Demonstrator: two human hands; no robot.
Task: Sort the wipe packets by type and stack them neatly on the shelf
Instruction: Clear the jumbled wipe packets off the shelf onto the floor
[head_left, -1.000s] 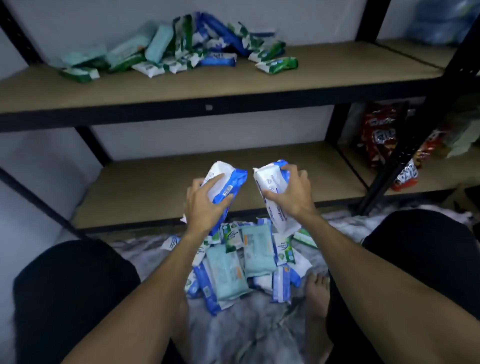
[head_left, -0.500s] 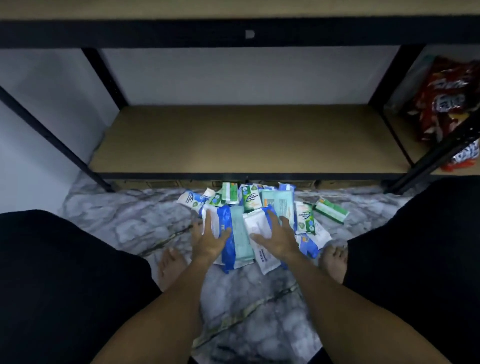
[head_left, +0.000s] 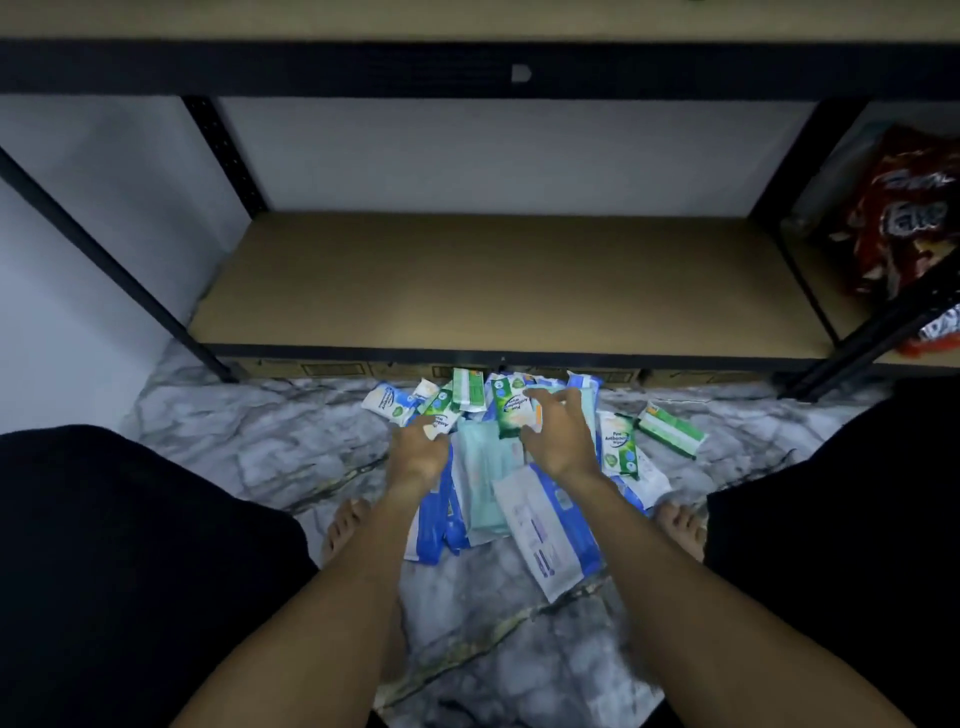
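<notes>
Left hand (head_left: 418, 453), right hand (head_left: 562, 441) over wipe packets (head_left: 480, 467) — grips unclear.
</notes>
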